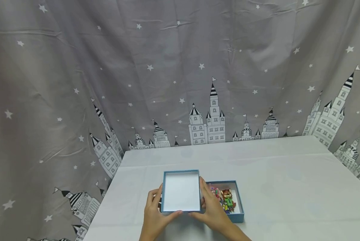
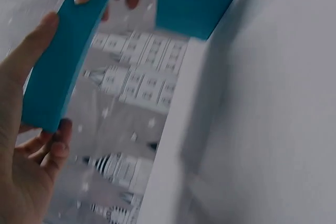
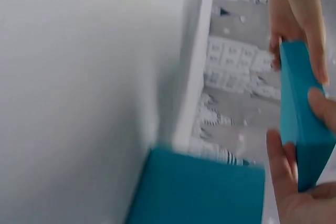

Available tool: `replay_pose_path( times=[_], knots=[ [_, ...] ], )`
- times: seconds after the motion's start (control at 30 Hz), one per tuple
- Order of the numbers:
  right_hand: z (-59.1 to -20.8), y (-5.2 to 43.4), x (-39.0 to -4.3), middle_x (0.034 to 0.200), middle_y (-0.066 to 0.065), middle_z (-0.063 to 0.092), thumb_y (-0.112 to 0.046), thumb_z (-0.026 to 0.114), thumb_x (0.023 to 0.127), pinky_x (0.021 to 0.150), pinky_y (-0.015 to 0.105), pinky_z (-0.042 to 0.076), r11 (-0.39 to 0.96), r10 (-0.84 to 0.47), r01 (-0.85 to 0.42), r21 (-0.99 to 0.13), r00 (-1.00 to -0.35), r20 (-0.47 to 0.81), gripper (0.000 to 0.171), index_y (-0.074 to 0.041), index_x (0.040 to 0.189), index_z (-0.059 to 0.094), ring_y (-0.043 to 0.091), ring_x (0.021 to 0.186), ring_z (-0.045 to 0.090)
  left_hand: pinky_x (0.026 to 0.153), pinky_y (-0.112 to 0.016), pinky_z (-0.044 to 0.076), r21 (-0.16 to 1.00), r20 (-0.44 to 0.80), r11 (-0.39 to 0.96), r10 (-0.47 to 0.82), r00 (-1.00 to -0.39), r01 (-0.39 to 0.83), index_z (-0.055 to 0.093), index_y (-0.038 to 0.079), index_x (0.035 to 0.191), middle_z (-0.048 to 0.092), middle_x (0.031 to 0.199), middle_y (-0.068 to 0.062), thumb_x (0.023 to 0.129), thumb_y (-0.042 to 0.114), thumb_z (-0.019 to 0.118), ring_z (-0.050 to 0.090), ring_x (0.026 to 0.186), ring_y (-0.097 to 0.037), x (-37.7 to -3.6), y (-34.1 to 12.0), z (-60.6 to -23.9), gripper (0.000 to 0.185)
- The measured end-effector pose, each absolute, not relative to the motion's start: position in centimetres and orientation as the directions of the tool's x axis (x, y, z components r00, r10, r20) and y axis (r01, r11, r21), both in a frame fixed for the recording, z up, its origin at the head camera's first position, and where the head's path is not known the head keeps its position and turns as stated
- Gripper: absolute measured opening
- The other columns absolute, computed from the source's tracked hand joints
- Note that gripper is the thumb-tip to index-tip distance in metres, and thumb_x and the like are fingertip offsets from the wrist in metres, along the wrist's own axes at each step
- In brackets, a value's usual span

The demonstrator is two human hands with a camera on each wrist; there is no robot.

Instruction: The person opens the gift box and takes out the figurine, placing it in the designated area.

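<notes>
Both hands hold a square blue box lid [image 1: 181, 191], its white inside facing the head camera. My left hand [image 1: 153, 211] grips the left edge, with its thumb along the near side. On the opposite edge my right hand [image 1: 212, 210] does the same, fingers behind and thumb at the near side. The wrist views show the lid's blue side and a gap between it and the table. Just right of the lid stands an open blue box [image 1: 236, 218], partly covered by the right hand. Inside it lie a fox figure [image 1: 228, 200] in a green shirt and a pink figure [image 1: 215, 191].
A white-clothed table [image 1: 288, 187] spreads under the box and reaches far to the right. Behind and at the left hangs a grey curtain [image 1: 168, 67] printed with stars and castles, meeting the table's back edge.
</notes>
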State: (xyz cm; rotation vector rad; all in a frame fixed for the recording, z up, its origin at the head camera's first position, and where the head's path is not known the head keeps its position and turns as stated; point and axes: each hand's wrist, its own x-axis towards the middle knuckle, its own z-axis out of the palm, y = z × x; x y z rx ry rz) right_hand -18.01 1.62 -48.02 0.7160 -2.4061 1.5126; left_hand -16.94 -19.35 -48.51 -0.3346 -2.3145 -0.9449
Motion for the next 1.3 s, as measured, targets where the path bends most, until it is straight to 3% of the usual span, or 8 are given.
replay_pose_path(
  times=[0.07, 0.13, 0.23, 0.37, 0.53, 0.77, 1.13, 1.3],
  knots=[
    [-48.3, 0.4, -17.9, 0.149, 0.021, 0.015, -0.019, 0.083, 0.066, 0.065, 0.02, 0.05, 0.333, -0.28, -0.477, -0.813, -0.874, 0.398, 0.108, 0.003, 0.145, 0.014, 0.006, 0.075, 0.049, 0.056, -0.019, 0.044, 0.551, 0.609, 0.719, -0.001, -0.793, 0.423, 0.045, -0.001, 0.134, 0.048, 0.111, -0.008, 0.052, 0.039, 0.088, 0.047, 0.082, -0.011, -17.1, -20.4, -48.5, 0.102],
    [-48.6, -0.8, -17.7, 0.149, 0.022, 0.014, -0.019, 0.083, 0.067, 0.067, 0.02, 0.049, 0.337, -0.27, -0.457, -0.823, -0.885, 0.38, 0.107, 0.004, 0.145, 0.014, 0.008, 0.079, 0.05, 0.056, -0.02, 0.044, 0.562, 0.588, 0.723, -0.009, -0.808, 0.402, 0.046, -0.002, 0.133, 0.048, 0.111, -0.009, 0.051, 0.036, 0.089, 0.048, 0.082, -0.011, -17.2, -21.4, -48.7, 0.1],
    [-48.9, -2.2, -17.5, 0.149, 0.023, 0.014, -0.021, 0.082, 0.068, 0.085, 0.03, 0.047, 0.368, -0.26, -0.421, -0.829, -0.903, 0.343, 0.105, 0.006, 0.144, 0.014, 0.025, 0.106, 0.052, 0.057, -0.021, 0.045, 0.575, 0.547, 0.738, -0.025, -0.836, 0.354, 0.048, -0.002, 0.132, 0.049, 0.111, -0.009, 0.051, 0.035, 0.09, 0.048, 0.079, -0.01, -17.3, -22.6, -49.1, 0.098],
    [-49.2, -3.5, -17.5, 0.147, 0.025, 0.015, -0.023, 0.081, 0.069, 0.1, 0.043, 0.03, 0.392, -0.262, -0.369, -0.843, -0.923, 0.283, 0.103, 0.009, 0.143, 0.016, 0.039, 0.131, 0.025, 0.058, -0.021, 0.047, 0.582, 0.511, 0.748, -0.032, -0.859, 0.318, 0.047, -0.005, 0.131, 0.05, 0.11, -0.01, 0.052, 0.036, 0.089, 0.051, 0.078, -0.013, -17.3, -23.8, -49.8, 0.098],
    [-49.7, -4.4, -17.8, 0.145, 0.025, 0.024, -0.025, 0.082, 0.067, 0.1, 0.048, 0.03, 0.438, -0.246, -0.319, -0.84, -0.942, 0.229, 0.102, 0.008, 0.142, 0.021, 0.04, 0.128, 0.03, 0.059, -0.022, 0.048, 0.578, 0.472, 0.763, -0.023, -0.881, 0.29, 0.047, -0.006, 0.13, 0.051, 0.106, -0.011, 0.053, 0.039, 0.088, 0.053, 0.078, -0.016, -17.4, -24.7, -50.7, 0.098],
    [-51.0, -4.5, -18.2, 0.136, 0.022, 0.04, -0.03, 0.085, 0.062, 0.098, 0.049, 0.034, 0.515, -0.235, -0.319, -0.796, -0.945, 0.227, 0.1, 0.008, 0.137, 0.032, 0.037, 0.119, 0.041, 0.064, -0.022, 0.049, 0.605, 0.328, 0.773, -0.022, -0.944, 0.192, 0.046, -0.005, 0.131, 0.05, 0.105, -0.011, 0.055, 0.047, 0.084, 0.052, 0.075, -0.01, -17.8, -25.1, -51.9, 0.1],
    [-53.2, -4.3, -18.6, 0.128, 0.021, 0.045, -0.031, 0.085, 0.061, 0.095, 0.047, 0.037, 0.539, -0.233, -0.333, -0.774, -0.942, 0.242, 0.095, 0.009, 0.133, 0.037, 0.032, 0.11, 0.043, 0.066, -0.024, 0.048, 0.563, 0.234, 0.812, 0.019, -0.972, 0.152, 0.045, -0.004, 0.131, 0.048, 0.1, -0.007, 0.054, 0.057, 0.079, 0.046, 0.076, -0.011, -18.4, -24.8, -53.2, 0.105],
    [-53.3, -4.4, -18.6, 0.128, 0.022, 0.044, -0.034, 0.085, 0.062, 0.095, 0.047, 0.037, 0.576, -0.236, -0.29, -0.764, -0.954, 0.184, 0.097, 0.01, 0.134, 0.036, 0.033, 0.111, 0.041, 0.069, -0.027, 0.049, 0.537, 0.21, 0.832, 0.026, -0.977, 0.138, 0.046, -0.006, 0.13, 0.049, 0.099, -0.006, 0.053, 0.06, 0.078, 0.047, 0.078, -0.011, -18.6, -24.7, -53.4, 0.106]
  ],
)
